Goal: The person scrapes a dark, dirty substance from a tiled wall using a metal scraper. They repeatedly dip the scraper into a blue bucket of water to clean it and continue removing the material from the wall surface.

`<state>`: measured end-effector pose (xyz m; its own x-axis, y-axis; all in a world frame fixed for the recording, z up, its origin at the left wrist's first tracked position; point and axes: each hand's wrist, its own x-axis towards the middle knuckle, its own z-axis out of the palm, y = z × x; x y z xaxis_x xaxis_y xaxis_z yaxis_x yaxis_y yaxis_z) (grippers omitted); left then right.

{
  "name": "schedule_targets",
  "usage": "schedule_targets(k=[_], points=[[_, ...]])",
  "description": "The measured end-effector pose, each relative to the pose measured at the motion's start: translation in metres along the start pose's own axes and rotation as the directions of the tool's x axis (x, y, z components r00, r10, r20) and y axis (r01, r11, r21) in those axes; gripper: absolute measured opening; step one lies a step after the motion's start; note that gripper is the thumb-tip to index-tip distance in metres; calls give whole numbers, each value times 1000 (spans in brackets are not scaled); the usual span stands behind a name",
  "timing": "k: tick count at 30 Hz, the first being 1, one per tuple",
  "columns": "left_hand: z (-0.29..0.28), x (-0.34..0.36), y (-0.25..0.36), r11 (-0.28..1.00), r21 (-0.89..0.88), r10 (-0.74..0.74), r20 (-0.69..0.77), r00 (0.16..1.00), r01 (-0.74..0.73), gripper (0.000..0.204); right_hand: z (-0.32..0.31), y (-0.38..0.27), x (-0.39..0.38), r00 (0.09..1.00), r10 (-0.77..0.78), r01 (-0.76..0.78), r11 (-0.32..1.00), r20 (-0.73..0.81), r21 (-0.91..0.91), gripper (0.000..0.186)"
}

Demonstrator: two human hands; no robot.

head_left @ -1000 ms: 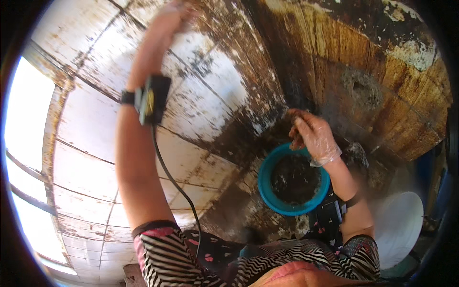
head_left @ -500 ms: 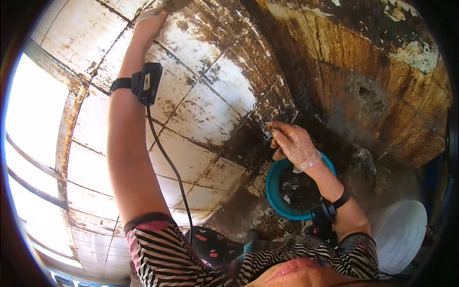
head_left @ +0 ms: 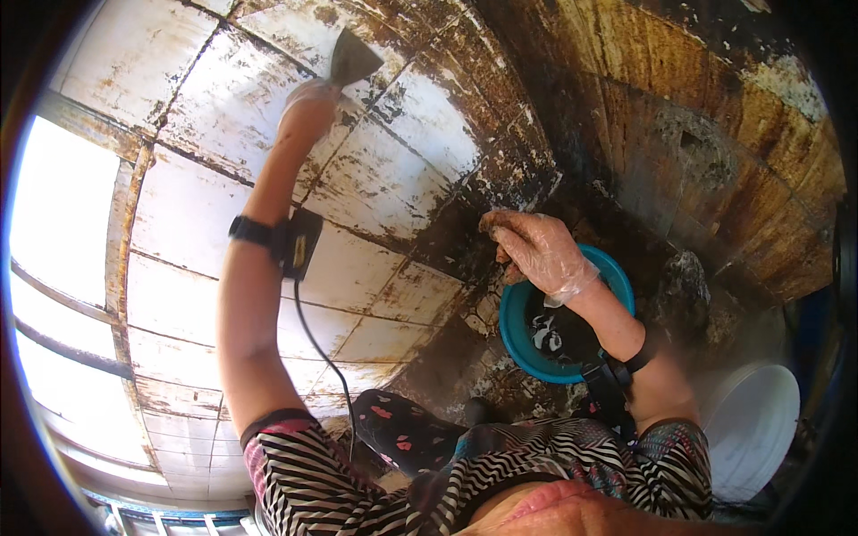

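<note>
My left hand [head_left: 307, 109], in a clear plastic glove, grips a wide metal scraper [head_left: 355, 58] against the grime-streaked white tiled wall [head_left: 180, 211] at upper left; its handle is hidden in my fist. My right hand [head_left: 536, 252], also in a plastic glove, has its fingers curled, brown with grime, near the dark lower part of the tiles. Whatever it may hold cannot be made out. Below that hand is a turquoise basin [head_left: 513, 340] with dark liquid and some whitish patches inside. Straps with dark devices sit on both my forearms, and a cable runs down from the left one.
A brown-stained, tiled wall [head_left: 755, 196] rises at the right. A white bucket [head_left: 755, 433] stands at lower right beside my right arm. A bright window [head_left: 67, 210] is at the far left. Dark, debris-covered floor surrounds the basin. My patterned trouser leg [head_left: 398, 429] is below.
My left hand has come down the wall, and the scraper now shows clearly. My right hand has moved left, over the basin's upper left edge.
</note>
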<state>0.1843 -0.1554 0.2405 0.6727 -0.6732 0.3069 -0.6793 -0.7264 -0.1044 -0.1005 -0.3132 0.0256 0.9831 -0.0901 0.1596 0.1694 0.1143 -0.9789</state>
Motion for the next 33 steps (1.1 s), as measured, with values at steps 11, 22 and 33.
schedule_targets(k=[11,22,33], points=[[113,45,-10,693,582,435,135,890,-427,26,12,12,12,1000,0,0,999,-10,48,33],[211,-293,-32,860,233,-505,273,819,453,24,-21,21,-1,995,-76,72,995,-64,-62,32],[183,-278,-39,913,107,-408,270,872,393,24,33,34,30,999,-21,26,991,39,-130,37]])
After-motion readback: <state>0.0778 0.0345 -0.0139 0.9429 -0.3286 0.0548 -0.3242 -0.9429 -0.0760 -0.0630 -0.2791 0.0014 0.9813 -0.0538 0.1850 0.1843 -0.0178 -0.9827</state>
